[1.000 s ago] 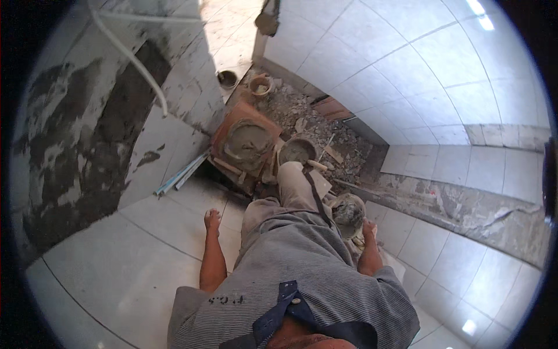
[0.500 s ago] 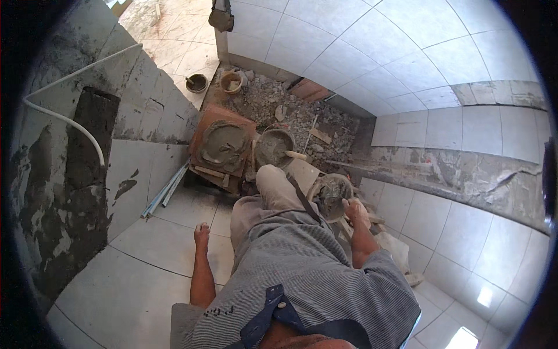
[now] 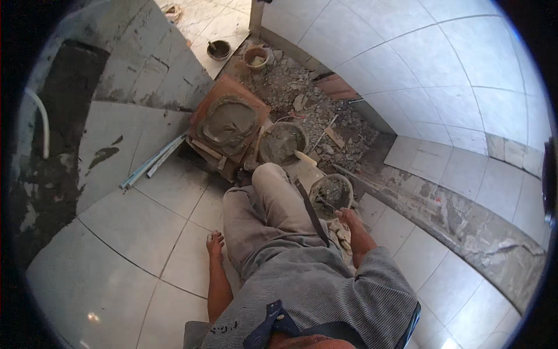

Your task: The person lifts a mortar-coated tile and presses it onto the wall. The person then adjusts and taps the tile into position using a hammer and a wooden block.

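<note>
My right hand (image 3: 349,220) is closed round the handle of a trowel (image 3: 326,203), mostly hidden by my fingers. The tool's thin metal part reaches into a round bucket (image 3: 350,191) of wet grey mortar (image 3: 332,191). Down at my left side, my left hand (image 3: 215,242) hangs above the floor tiles with nothing in it, fingers loosely bent and apart. Ahead of my knee stands another bucket (image 3: 306,139) of mortar, a pale handle (image 3: 306,158) lying across its rim. To its left, a heap of mortar (image 3: 231,122) spreads over a reddish-brown board (image 3: 200,110).
Broken rubble (image 3: 296,87) covers the ground ahead, with an orange bucket (image 3: 256,58) and a dark bucket (image 3: 218,50) beyond. Pale strips (image 3: 154,163) lean by the left wall. A rough mortar ledge (image 3: 442,203) runs along the right.
The view has shifted, so the buckets and board sit a little further right in it. My right hand has drawn back toward me from the bucket, and the tool's metal part now shows.
</note>
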A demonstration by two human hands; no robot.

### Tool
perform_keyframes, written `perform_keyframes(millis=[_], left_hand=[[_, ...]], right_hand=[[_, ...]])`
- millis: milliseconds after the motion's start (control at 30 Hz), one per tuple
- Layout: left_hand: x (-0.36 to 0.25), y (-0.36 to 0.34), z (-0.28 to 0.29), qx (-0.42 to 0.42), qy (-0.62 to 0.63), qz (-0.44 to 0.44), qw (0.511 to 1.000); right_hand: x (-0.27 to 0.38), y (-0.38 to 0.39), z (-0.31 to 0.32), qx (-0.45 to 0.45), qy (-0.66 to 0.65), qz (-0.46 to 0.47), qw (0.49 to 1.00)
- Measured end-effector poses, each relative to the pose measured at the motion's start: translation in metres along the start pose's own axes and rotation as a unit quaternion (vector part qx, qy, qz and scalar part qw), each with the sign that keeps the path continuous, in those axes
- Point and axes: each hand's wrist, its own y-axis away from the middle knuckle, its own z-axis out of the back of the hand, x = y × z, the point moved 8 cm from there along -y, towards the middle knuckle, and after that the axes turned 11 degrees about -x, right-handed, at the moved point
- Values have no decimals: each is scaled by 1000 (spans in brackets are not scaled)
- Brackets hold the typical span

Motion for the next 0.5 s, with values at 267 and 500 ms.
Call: perform_keyframes(millis=[267, 500], left_hand=[[55, -29, -45, -10, -18, 16, 1000], [75, -71, -60, -48, -17, 10, 999]], right_hand=[[-74, -138, -117, 121, 197, 97, 968], [-10, -168, -150, 98, 140, 193, 966]])
